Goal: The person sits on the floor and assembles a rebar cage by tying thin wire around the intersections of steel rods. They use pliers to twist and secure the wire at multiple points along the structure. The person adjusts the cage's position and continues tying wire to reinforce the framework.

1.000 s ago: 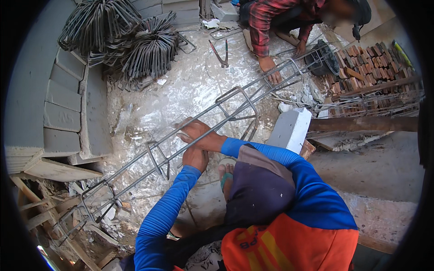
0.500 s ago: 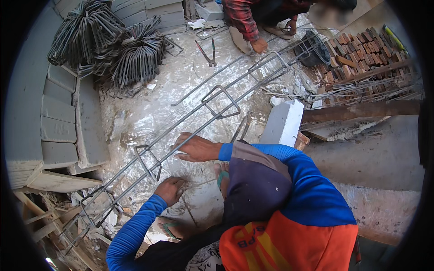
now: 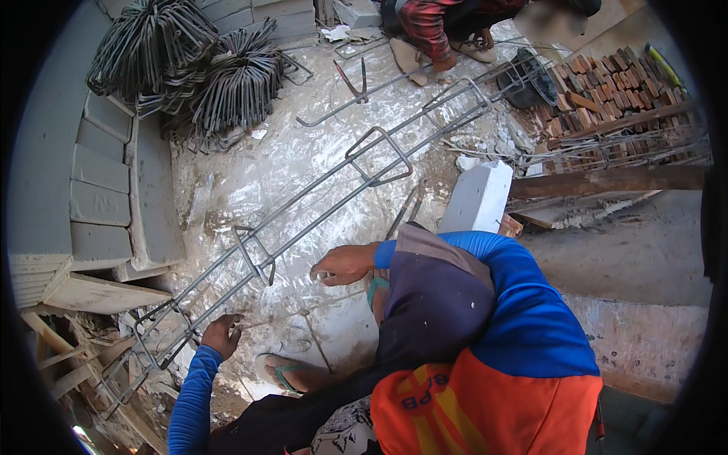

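Observation:
A long rebar cage [image 3: 322, 187] runs diagonally across the floor in front of me. It has two visible long bars with square stirrups [image 3: 379, 159] spaced along them. My left hand [image 3: 222, 336] is beside the near left part of the cage, its fingers apart and holding nothing. To its right, my right hand [image 3: 345, 265] hovers over the floor, fingers loosely bent and apart, clear of the bars. At the top, a co-worker in a red checked sleeve [image 3: 426, 30] crouches with a hand [image 3: 444, 62] at a loose bent-ended rod [image 3: 341, 110].
Bundles of bent stirrups [image 3: 152, 53] sit at the upper left, near grey blocks [image 3: 101, 201]. Red-handled pincers [image 3: 355, 82] and another long-handled tool [image 3: 407, 208] lie on the floor. A white block [image 3: 478, 199], a black bucket [image 3: 528, 82] and stacked bricks [image 3: 607, 80] are at right.
My left hand has moved left along the cage. My right hand has drawn back from the bars, toward me. The loose rod has shifted farther away, beside the pincers.

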`<state>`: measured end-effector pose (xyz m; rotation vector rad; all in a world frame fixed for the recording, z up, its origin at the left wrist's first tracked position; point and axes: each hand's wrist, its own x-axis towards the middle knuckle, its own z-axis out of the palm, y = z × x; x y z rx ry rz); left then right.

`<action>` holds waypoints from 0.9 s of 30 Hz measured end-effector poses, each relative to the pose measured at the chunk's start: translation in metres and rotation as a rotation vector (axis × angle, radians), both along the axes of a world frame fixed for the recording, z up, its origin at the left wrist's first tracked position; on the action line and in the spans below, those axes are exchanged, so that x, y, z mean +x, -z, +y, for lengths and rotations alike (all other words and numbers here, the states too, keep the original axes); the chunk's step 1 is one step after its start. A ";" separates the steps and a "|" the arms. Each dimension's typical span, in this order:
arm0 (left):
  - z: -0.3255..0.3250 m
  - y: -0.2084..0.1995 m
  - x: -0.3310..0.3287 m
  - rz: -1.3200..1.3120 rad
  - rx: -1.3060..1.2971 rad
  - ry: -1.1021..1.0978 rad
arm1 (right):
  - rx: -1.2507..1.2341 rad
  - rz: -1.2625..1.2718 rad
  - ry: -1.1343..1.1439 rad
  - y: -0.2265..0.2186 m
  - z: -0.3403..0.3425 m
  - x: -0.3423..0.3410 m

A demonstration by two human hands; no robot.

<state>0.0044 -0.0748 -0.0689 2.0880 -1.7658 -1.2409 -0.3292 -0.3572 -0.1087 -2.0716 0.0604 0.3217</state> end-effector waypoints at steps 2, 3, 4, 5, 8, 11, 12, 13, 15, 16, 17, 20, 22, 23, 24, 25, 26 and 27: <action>0.001 0.000 -0.002 0.016 -0.031 -0.001 | 0.001 -0.016 -0.029 0.010 0.003 -0.009; 0.001 0.001 -0.003 0.013 -0.069 0.017 | 0.010 -0.026 -0.039 0.014 0.004 -0.013; 0.001 0.002 -0.003 0.028 -0.072 0.002 | 0.018 -0.035 -0.050 0.019 0.006 -0.017; 0.000 0.004 -0.004 0.043 -0.075 -0.013 | 0.005 -0.006 -0.034 0.023 0.007 -0.021; 0.001 0.001 -0.005 0.030 -0.051 -0.029 | -0.044 0.052 0.009 0.032 0.007 -0.031; 0.007 0.008 0.002 -0.006 -0.012 -0.037 | -0.105 0.083 0.032 0.040 0.010 -0.037; 0.010 0.010 0.004 -0.019 -0.006 -0.033 | -0.110 0.099 0.025 0.043 0.010 -0.038; 0.014 0.012 0.006 -0.032 0.000 -0.028 | -0.116 0.116 0.018 0.045 0.010 -0.039; 0.019 0.016 0.007 -0.053 0.017 -0.028 | -0.124 0.099 0.039 0.050 0.011 -0.040; 0.020 0.018 0.006 -0.061 0.028 -0.032 | -0.128 0.091 0.051 0.053 0.012 -0.041; 0.021 0.018 0.006 -0.068 0.038 -0.035 | -0.114 0.091 0.065 0.055 0.015 -0.041; 0.020 0.016 0.002 -0.025 0.056 -0.040 | -0.094 0.094 0.083 0.054 0.012 -0.038; 0.023 0.022 0.006 -0.050 0.065 -0.018 | -0.097 0.102 0.083 0.051 0.011 -0.035; 0.025 0.025 0.007 -0.040 0.059 -0.030 | -0.103 0.093 0.080 0.050 0.010 -0.034; 0.022 0.024 0.006 -0.027 0.054 -0.036 | -0.110 0.087 0.084 0.052 0.010 -0.035; 0.017 0.022 0.006 -0.020 0.051 -0.030 | -0.117 0.080 0.087 0.054 0.010 -0.036; 0.012 0.021 0.006 -0.012 0.049 -0.026 | -0.122 0.065 0.090 0.057 0.009 -0.037; 0.006 0.020 0.005 -0.005 0.047 -0.021 | -0.128 0.049 0.092 0.060 0.007 -0.037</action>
